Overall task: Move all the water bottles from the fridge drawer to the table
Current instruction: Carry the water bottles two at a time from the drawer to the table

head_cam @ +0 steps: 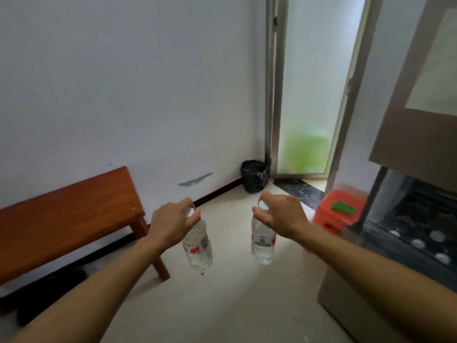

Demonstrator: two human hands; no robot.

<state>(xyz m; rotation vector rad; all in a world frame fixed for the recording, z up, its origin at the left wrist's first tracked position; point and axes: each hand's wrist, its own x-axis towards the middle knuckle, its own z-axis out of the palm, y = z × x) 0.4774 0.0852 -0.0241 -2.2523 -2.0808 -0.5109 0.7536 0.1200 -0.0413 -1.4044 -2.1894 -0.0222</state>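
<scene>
**Head view: carrying step.** The left hand [170,224] pinches the white cap of the left water bottle [197,246], with fingers and thumb curled round the neck. The bottle hangs below the hand, slightly tilted, over the pale tiled floor [235,305]. The right hand [282,216] grips the right water bottle [263,241] in the same way, at the cap, and this bottle hangs nearly upright. Both bottles are clear, carry red-and-white labels, and rest on no surface. They hang apart in mid-air between the wooden table [69,219], at the left against the wall, and the open fridge drawer [408,233], at the right edge. At least three white caps [436,235] show in the drawer and are judged to be bottles not yet moved. Beyond stand an orange plastic stool [331,214] bearing a green object [342,206], a black bag [254,175] in the corner, and a frosted glass door [314,95].

**Step in hand:** two bottles are in transfer from drawer to table. With caps left in the drawer, the task is judged unfinished.

**Next move:** this calls for a swing to the left, with each base lowered flat onto the tabletop before the fingers release. A cap-only hold lets the bottles sway, so a slow set-down well in from the table edge is advisable.
</scene>
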